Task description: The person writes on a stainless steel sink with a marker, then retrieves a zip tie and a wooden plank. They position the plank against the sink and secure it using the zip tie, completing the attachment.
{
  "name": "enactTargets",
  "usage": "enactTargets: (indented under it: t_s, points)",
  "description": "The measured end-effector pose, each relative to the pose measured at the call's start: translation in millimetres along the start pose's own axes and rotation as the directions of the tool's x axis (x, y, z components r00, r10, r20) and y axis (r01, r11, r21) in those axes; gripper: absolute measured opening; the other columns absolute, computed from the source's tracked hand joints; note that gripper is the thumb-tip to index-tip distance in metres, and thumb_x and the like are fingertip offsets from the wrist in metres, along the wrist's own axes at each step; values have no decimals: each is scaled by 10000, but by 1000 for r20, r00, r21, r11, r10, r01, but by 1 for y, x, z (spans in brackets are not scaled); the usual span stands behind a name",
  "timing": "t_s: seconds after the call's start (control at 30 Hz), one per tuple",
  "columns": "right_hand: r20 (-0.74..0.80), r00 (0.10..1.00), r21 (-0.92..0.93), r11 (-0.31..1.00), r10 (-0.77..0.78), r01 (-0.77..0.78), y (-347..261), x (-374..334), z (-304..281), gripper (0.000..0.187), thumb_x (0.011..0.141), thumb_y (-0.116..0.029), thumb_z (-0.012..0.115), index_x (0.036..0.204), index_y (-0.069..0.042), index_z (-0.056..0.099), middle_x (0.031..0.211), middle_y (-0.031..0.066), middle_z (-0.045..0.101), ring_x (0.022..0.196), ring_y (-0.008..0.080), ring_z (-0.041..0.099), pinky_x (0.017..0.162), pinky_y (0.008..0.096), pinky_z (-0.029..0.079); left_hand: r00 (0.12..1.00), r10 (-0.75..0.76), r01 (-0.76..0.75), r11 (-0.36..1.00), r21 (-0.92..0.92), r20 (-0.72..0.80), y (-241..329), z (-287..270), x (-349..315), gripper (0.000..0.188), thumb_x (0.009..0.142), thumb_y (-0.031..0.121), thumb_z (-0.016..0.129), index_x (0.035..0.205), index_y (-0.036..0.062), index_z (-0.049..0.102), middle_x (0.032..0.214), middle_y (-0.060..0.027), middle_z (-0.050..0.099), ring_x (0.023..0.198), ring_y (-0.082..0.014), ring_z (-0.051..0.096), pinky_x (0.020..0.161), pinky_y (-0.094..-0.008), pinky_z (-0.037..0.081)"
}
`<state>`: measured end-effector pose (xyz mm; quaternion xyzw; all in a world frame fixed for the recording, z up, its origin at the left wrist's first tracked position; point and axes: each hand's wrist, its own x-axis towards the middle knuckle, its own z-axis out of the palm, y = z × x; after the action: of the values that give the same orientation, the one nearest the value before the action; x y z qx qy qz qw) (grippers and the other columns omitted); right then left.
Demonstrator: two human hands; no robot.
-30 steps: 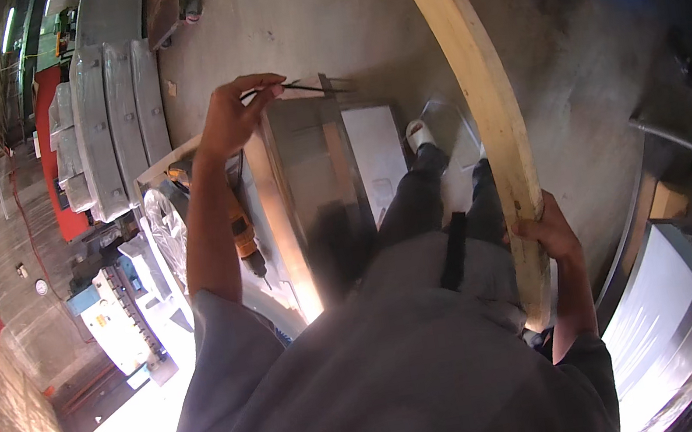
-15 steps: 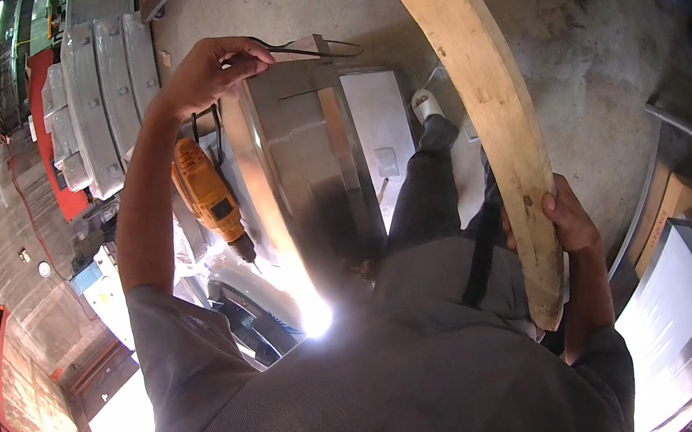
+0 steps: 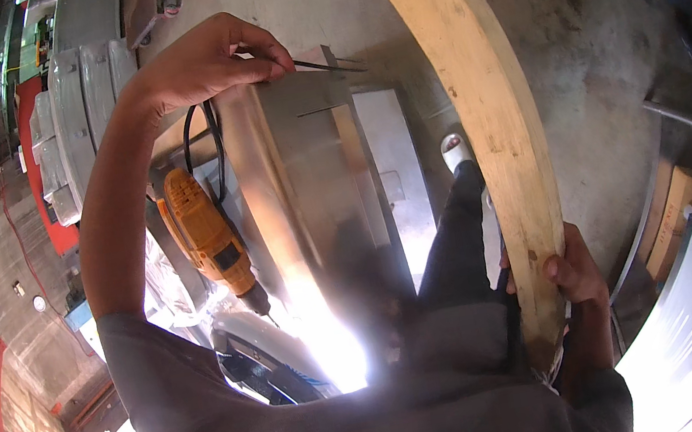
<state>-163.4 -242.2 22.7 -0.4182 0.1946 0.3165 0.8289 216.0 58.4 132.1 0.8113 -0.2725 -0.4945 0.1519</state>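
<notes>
Wooden and pale, a beam (image 3: 489, 99) is extending beyond the right edge of a steel box (image 3: 312, 163), the right hand (image 3: 575, 270) clasping it near its close end. The left hand (image 3: 231, 60) is pinching a thin black strand (image 3: 325, 66) over the box's far left corner. An orange power drill (image 3: 205, 231) is lying beside the box's left edge, near a looping black cable (image 3: 219, 145).
</notes>
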Motion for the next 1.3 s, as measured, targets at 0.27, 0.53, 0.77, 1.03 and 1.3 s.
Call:
enactTargets:
  t_s: [0.27,0.53,0.77,1.03,1.3]
  points:
    - [-5,988,-232,962,-153,147,2,11,21,549,771,-117,773,1262,50,591,1025,163,731,940,216,713,872,377,573,1000,-11,8,992,123,18,17,-3,2,192,919,139,723,1061,15,757,910,-30,733,840,-91,655,750,-270,536]
    - [-118,979,-443,891,-166,98,0,-12,15,756,728,-2,743,1428,32,459,1116,207,695,1045,263,695,953,422,535,992,50,-26,980,197,-119,24,12,-8,219,855,49,717,1067,32,669,890,-44,720,826,-80,641,704,-257,505]
    - [-43,977,-311,932,-211,188,9,-11,13,768,773,36,647,1486,54,363,1158,167,651,1017,217,684,889,359,555,824,54,111,961,254,-565,37,72,-27,399,785,31,702,1152,48,547,855,-65,708,756,-171,691,691,-305,529]
    - [-10,999,-320,947,-32,27,21,2,8,788,725,-139,782,1426,11,456,1165,215,678,1084,286,676,982,412,511,605,32,181,967,177,-796,36,98,-21,514,764,15,736,1230,86,533,890,-68,726,810,-218,727,758,-327,563]
    - [26,1000,-188,982,-1,6,37,3,5,878,699,-150,800,1442,59,381,1248,234,611,1134,303,638,998,409,499,567,-16,205,971,123,-824,35,100,-19,557,780,-12,729,1290,100,534,894,-73,743,844,-197,751,770,-330,587]
